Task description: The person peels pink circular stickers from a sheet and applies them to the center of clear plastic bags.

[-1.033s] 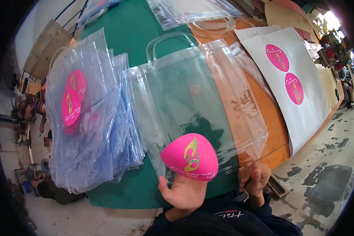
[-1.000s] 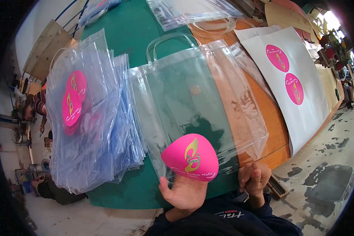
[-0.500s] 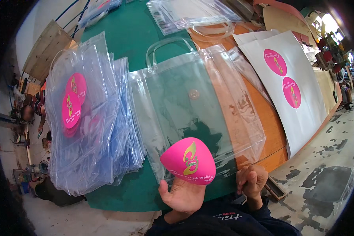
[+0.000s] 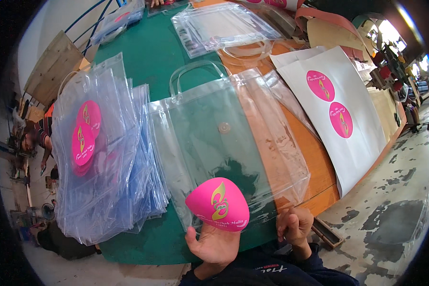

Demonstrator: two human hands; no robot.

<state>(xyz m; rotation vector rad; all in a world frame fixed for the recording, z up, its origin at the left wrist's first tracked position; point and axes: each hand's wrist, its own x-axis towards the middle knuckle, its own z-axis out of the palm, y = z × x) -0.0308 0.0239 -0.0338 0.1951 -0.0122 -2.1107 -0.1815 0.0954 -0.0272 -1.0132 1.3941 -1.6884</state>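
A pink round sticker [image 4: 219, 205] with a yellow-green emblem bends over the fingers of my left hand [image 4: 216, 245]. That hand is palm up, its thumb apart, and the sticker hides most of its fingers. Beneath and beyond it lies a clear plastic bag [image 4: 200, 133] with a loop handle and a round snap button, flat on the table. My right hand [image 4: 294, 225] is curled closed by the bag's near right corner; whether anything sits inside its fingers is hidden.
Stacked clear bags [image 4: 109, 190] with pink stickers lie at left. On the right is a white sticker sheet [image 4: 355, 148] with two pink stickers. More clear bags [image 4: 224, 26] lie at the far side, near another person's hand [image 4: 156, 3]. Another person [image 4: 44, 136] is at far left.
The whole view has shifted slightly, so the table and both hands appear further left and lower. Another person's hand now shows at the far edge. My hands keep nearly the same pose.
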